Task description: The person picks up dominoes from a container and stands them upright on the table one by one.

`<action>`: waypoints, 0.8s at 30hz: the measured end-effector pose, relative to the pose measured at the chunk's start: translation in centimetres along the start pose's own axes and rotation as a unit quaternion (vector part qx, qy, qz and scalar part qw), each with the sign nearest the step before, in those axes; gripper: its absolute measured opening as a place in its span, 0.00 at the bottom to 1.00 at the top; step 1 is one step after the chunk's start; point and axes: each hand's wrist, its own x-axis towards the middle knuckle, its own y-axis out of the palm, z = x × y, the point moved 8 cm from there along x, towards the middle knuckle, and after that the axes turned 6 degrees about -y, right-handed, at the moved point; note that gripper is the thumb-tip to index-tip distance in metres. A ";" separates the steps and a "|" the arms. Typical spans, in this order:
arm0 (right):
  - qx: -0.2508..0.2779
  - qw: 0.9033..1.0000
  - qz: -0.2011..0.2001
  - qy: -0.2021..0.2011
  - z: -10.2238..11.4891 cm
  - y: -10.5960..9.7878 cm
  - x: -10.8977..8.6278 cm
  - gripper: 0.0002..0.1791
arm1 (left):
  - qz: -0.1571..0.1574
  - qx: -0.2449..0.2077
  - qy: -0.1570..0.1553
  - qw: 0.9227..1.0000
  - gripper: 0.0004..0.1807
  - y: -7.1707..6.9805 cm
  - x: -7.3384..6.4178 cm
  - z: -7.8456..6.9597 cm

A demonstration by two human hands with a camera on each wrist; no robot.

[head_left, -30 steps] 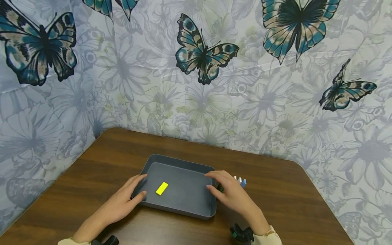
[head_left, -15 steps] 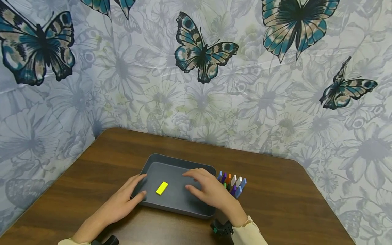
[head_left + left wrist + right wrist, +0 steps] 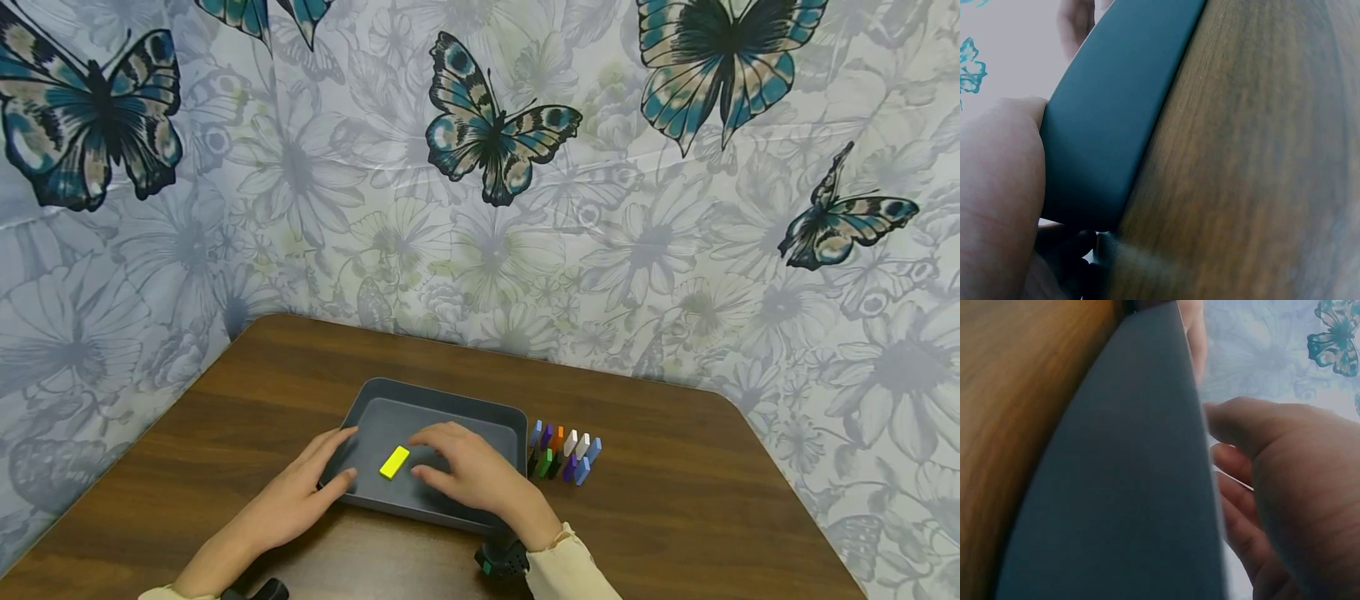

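Note:
A yellow domino [image 3: 394, 462] lies flat in the left part of a grey rectangular tray [image 3: 450, 398]. My left hand [image 3: 300, 483] holds the tray's left end, with the thumb and a finger reaching over the rim. Its thumb meets the tray's edge in the left wrist view. Over the middle of the tray is my right hand [image 3: 472, 473], thumb and fingers parted and nothing between them. Their tips point left at the domino, just short of it. The tray wall [image 3: 1129, 456] hides the domino from the right wrist view.
Several coloured dominoes stand upright right of the tray, among them an orange domino [image 3: 557, 438], a green domino [image 3: 545, 462] and a light blue domino [image 3: 582, 471]. The brown wooden table [image 3: 675, 492] ends at a butterfly-patterned wall covering [image 3: 495, 275].
My right hand has moved left from the tray's right rim to beside the yellow domino, uncovering the standing dominoes. My left hand and the tray have stayed in place.

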 end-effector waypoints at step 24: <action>-0.059 0.997 0.039 -0.035 0.7 3.6 2.2 0.18 | 0.005 -0.004 -0.006 1.000 0.32 0.0 -0.1 0.1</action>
